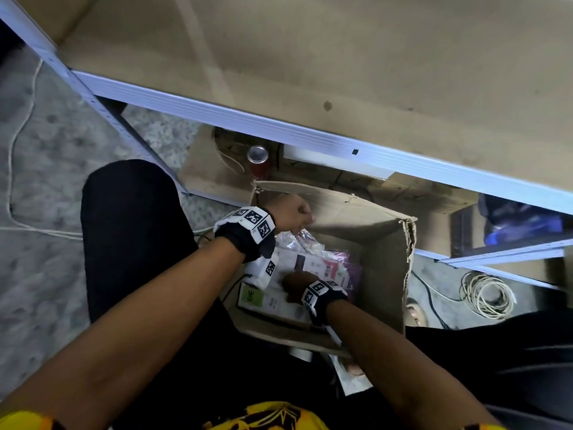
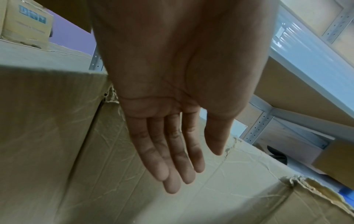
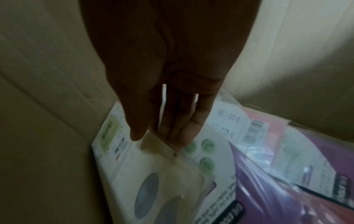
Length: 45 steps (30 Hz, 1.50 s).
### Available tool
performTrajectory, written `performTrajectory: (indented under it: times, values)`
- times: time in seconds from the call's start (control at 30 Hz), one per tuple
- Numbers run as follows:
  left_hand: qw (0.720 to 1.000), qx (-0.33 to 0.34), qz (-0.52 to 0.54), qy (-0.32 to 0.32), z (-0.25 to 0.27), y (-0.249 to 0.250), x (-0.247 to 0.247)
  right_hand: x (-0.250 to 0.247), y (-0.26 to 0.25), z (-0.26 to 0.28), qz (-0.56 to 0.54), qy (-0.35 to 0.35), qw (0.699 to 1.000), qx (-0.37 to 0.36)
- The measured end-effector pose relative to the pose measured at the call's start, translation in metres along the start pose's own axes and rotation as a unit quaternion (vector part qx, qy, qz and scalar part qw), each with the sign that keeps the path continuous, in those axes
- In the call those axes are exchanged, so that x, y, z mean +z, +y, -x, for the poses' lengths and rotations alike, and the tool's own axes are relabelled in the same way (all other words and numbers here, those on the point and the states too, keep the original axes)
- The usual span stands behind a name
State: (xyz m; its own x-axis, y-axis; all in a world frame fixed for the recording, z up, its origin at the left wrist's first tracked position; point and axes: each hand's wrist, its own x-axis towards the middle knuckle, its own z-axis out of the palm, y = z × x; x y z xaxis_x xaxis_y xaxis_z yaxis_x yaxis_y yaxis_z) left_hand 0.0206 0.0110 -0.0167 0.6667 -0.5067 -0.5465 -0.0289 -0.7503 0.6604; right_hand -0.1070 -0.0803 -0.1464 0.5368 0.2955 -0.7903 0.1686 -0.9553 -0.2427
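An open cardboard box [image 1: 356, 225] stands on the floor between my knees, holding flat white packs [image 1: 273, 301] and purple plastic-wrapped ones [image 1: 353, 271]. My right hand [image 1: 294, 283] is down inside it. In the right wrist view my right hand [image 3: 157, 137] pinches the pale card top of a clear packet [image 3: 184, 171] between thumb and fingers, just above a white pack [image 3: 122, 159] beside the box wall [image 3: 47, 106]. My left hand [image 1: 291, 211] hangs at the box's far left corner. The left wrist view shows this left hand [image 2: 191, 166] with straight fingers, holding nothing, in front of the box wall [image 2: 95, 166].
A metal shelf edge [image 1: 248, 119] runs overhead just beyond the box. A red can [image 1: 258, 156] stands on cardboard under it. A coiled cable [image 1: 486, 293] lies on the floor to the right, a cord [image 1: 18, 181] to the left. Another flat pack [image 1: 353, 380] lies by my right knee.
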Motion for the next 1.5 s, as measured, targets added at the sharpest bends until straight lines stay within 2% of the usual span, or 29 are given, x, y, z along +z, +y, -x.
performTrajectory:
  times: [0.07, 0.17, 0.3, 0.4, 0.6, 0.7, 0.8, 0.97, 1.13, 1.3, 1.4, 1.5]
  values:
    - [1.000, 0.000, 0.022, 0.001, 0.001, 0.001, 0.000, 0.002, -0.002, -0.002, 0.025, 0.007, 1.000, -0.012]
    - [1.000, 0.002, 0.029, 0.008, 0.001, 0.001, 0.000, 0.000, 0.000, -0.001, 0.020, 0.018, 1.000, 0.014]
    - [1.000, 0.001, 0.014, 0.012, 0.002, 0.000, 0.000, -0.013, 0.018, 0.007, -0.032, 0.094, 0.993, 0.055]
    - [1.000, -0.001, 0.022, 0.015, 0.004, 0.001, 0.001, -0.018, 0.032, 0.013, -0.070, 0.127, 0.989, 0.038]
    - [1.000, -0.002, -0.005, 0.025, 0.012, 0.002, 0.000, -0.010, 0.036, 0.021, -0.125, 0.129, 0.980, 0.087]
    - [0.999, -0.003, -0.021, 0.035, 0.018, 0.000, -0.002, -0.010, 0.038, 0.025, -0.141, 0.097, 0.981, 0.095]
    - [0.999, -0.007, -0.025, 0.045, 0.023, -0.002, -0.001, -0.012, 0.039, 0.030, -0.110, 0.084, 0.986, 0.089]
    - [0.998, -0.020, -0.050, 0.044, 0.026, 0.003, 0.003, -0.040, 0.051, 0.055, -0.055, 0.118, 0.989, 0.076]
    - [0.984, -0.077, -0.139, 0.074, 0.026, 0.009, 0.008, -0.085, 0.080, 0.091, -0.058, 0.192, 0.970, 0.136]
    - [0.973, -0.123, -0.190, 0.052, 0.021, 0.009, 0.025, -0.124, 0.096, 0.120, -0.065, 0.250, 0.957, 0.132]
    - [0.976, -0.089, -0.198, -0.007, 0.014, 0.005, 0.052, -0.132, 0.101, 0.130, -0.072, 0.275, 0.954, 0.097]
    - [0.967, -0.069, -0.236, -0.066, 0.004, -0.004, 0.084, -0.137, 0.100, 0.130, -0.076, 0.290, 0.951, 0.080]
